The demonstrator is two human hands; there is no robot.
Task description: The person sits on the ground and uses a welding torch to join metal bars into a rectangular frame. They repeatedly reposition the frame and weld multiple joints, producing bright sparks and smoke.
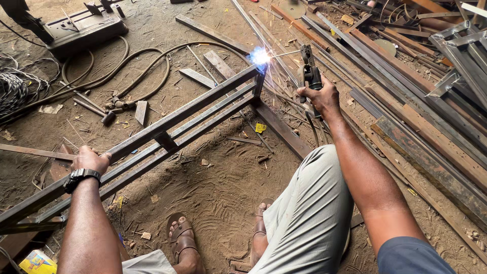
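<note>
My right hand (pixel 318 97) grips a black welding electrode holder (pixel 308 71), its thin rod reaching left to a bright blue-white arc (pixel 259 56) at the far corner of a long steel bar frame (pixel 193 115). The frame runs diagonally from lower left to upper centre, raised above the dirt. My left hand (pixel 90 159), with a black wristwatch (pixel 81 176), rests on top of the frame's near rail and grips it. My legs in light trousers and brown sandals (pixel 181 236) stand below the frame.
Sandy dirt floor (pixel 223 193) littered with scraps. A stack of long steel angle bars and flat strips (pixel 416 101) lies at right. Thick cables (pixel 132 66) loop from a dark welding machine (pixel 83 28) at upper left. Coiled wire (pixel 12 91) sits at the left edge.
</note>
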